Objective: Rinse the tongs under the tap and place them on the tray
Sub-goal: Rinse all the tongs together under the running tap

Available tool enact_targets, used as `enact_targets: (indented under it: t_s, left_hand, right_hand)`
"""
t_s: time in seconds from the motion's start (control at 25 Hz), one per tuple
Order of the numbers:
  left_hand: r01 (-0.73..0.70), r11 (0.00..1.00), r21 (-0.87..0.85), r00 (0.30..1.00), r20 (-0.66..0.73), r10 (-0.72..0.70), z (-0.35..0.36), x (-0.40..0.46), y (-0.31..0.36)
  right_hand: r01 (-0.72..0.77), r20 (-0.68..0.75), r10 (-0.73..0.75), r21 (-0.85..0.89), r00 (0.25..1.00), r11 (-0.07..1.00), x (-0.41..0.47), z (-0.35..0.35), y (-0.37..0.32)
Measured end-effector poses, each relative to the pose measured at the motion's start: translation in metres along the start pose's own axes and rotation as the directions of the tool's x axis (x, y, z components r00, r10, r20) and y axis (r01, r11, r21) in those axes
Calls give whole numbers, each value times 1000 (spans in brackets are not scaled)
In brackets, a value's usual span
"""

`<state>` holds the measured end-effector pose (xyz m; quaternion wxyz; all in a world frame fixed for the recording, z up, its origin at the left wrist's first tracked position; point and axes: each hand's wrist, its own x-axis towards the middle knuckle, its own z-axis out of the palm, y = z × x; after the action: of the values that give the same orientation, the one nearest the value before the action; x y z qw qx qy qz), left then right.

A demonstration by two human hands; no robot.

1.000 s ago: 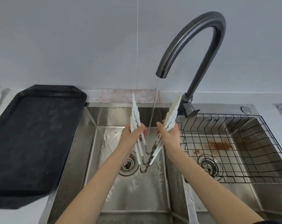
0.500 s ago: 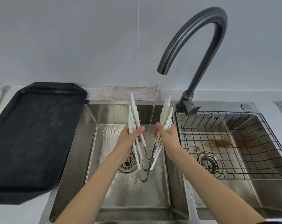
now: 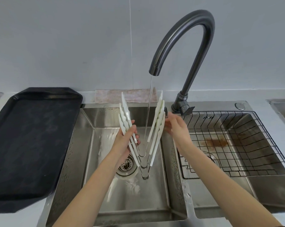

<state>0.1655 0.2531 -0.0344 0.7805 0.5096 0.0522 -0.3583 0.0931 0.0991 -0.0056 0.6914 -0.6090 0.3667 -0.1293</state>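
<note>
Three white-armed tongs with metal hinge loops stand nested in a V, hinges down, over the left sink basin. My left hand grips their left arms. My right hand is beside the right arms with fingers spread; only the fingertips seem to touch them. A thin stream of water falls from the dark curved tap between the tong arms toward the hinges. The black tray lies on the counter left of the sink, with nothing on it.
A black wire basket sits in the right basin, which has a brown stain on its floor. A pinkish cloth lies behind the sink against the wall. The drain strainer is below my left hand.
My right hand has let go of the right arms and moved a little right, fingers opening. The tongs have spread wider into a V. My left hand keeps its grip.
</note>
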Motion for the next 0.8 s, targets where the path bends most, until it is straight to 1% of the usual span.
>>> enact_targets:
  t_s: [0.08,0.12,0.16,0.2,0.28,0.36,0.52,0.8]
  left_hand:
    - [-4,1000,-23,1000,6,4,0,1,3]
    - [-7,1000,-25,1000,7,7,0,2,5]
    - [-9,1000,-21,1000,9,10,1,2,6]
    - [-11,1000,-16,1000,14,11,2,2,7]
    - [-9,1000,-14,1000,19,10,4,1,7]
    - [-5,1000,-24,1000,20,5,6,1,7]
    - [-7,1000,-18,1000,30,7,6,2,8]
    - [6,1000,10,1000,17,-6,5,6,7]
  right_hand:
    - [43,-189,-44,-12,981,999,4,-18,-4]
    - [56,-261,-57,-11,964,998,6,-26,-5]
    - [67,-294,-69,-17,953,998,8,-34,-6]
    - [78,-292,-89,-47,952,996,10,-40,-7]
    - [98,-231,-130,-147,964,984,13,-45,-10]
    - [115,-185,-151,-192,971,975,19,-46,-15]
    - [130,-150,-155,-166,976,978,37,-50,-21]
    - [136,-190,-153,-99,970,986,46,-48,-20]
